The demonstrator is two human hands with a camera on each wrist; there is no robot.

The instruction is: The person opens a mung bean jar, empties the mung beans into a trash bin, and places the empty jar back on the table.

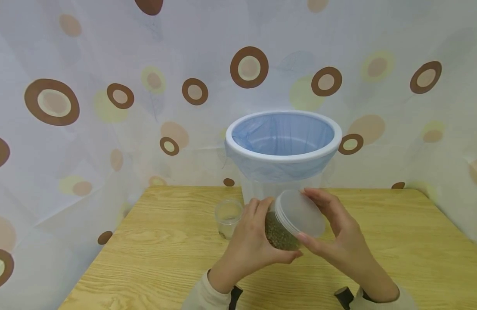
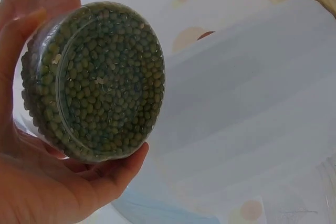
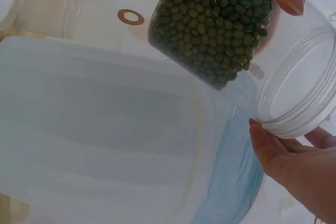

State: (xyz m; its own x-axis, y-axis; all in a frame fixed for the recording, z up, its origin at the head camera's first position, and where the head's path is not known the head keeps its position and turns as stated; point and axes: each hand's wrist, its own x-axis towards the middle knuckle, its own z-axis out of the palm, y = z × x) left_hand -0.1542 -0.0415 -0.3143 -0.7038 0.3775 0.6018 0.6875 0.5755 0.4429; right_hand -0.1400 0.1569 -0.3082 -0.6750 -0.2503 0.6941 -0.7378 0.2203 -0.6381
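Jar [image 1: 278, 233] tilts before the bin [image 1: 283, 158], beans [image 2: 111, 85] inside. I see the left hand [image 1: 248, 239] curled round it, the right hand [image 1: 345, 241] pinching the lid [image 1: 302, 214] by its rim. Lid seems seated; whether opening or closing remains, I can't tell.

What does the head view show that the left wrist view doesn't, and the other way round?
Head view only: the round top of the lid, the open mouth of the bin, and both sleeves.

Left wrist view only: the flat base of the jar, with green beans showing through it.

Both: the left hand, the jar of beans, the bin's blue liner and the patterned backdrop.
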